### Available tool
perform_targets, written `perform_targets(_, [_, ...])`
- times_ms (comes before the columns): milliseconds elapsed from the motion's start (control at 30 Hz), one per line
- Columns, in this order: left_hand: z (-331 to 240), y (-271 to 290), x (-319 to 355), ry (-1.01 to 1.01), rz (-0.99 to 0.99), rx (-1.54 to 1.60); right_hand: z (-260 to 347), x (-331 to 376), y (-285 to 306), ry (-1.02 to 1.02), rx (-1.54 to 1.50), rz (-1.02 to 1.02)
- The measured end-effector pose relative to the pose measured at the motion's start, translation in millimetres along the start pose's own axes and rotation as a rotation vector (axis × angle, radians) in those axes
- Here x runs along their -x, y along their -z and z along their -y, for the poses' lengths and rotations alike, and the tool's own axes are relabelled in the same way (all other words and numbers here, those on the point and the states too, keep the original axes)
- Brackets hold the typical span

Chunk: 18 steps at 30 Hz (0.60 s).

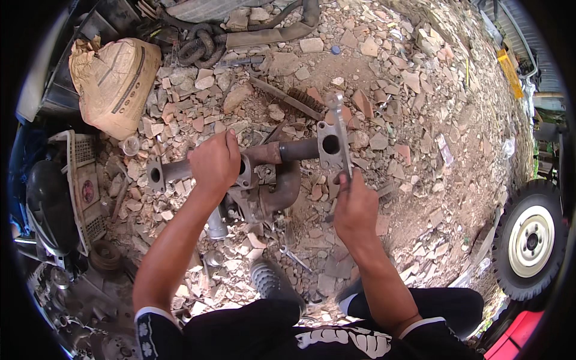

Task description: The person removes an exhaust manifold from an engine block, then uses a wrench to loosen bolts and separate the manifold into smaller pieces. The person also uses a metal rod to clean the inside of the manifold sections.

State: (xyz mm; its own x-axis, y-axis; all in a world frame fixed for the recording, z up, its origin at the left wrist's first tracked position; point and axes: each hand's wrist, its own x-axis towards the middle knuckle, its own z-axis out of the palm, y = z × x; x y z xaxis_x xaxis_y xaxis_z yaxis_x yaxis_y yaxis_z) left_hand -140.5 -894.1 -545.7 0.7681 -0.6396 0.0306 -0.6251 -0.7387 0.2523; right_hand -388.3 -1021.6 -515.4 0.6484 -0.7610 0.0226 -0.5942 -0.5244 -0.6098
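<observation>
Black clothing with a bold white print [258, 330] lies nearest the head camera, along the lower edge, with a grey textured boot [273, 281] on the rubble just ahead of it. Both forearms reach forward from there, to a rusty brown, branched metal pipe with flanged ends [297, 150] that lies across the middle, over the broken ground.

The left hand [216, 161] is closed over the pipe's left arm from above, fingers curled round it, apparently to steady the piece. The right hand [358, 207] is closed, thumb and fingers pinching the lower end of a silvery metal wrench [341, 123]. Its ringed head points away from the person, and its shank crosses the right edge of the holed flange [330, 161]; whether it presses on the metal I cannot tell. Gripping it at the near end probably leaves the rest of its length free.

A smaller silvery wrench [294, 257] rests near the boot, perhaps laid there to be within reach. Further off, a crumpled brown paper sack [120, 84] leans at the upper left, and a black tyre with a cream rim [522, 234] stands at the right, both well apart from the pipe.
</observation>
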Motion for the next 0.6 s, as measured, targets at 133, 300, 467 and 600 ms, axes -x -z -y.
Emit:
perform_targets(133, [2,-3,7,0.044,-0.032,0.027,48,22,74,-0.169,-0.548,-0.252])
perform_targets(300, [-1,-4,5,0.069,-0.027,0.006,5,60,79,-0.187,-0.577,-0.195])
perform_targets(467, [3,-5,9,0.086,-0.047,0.002,-22,120,67,-0.369,-0.401,0.074])
perform_targets(600, [-3,1,7,0.064,-0.084,0.036,-26,109,47,-0.460,-0.400,0.050])
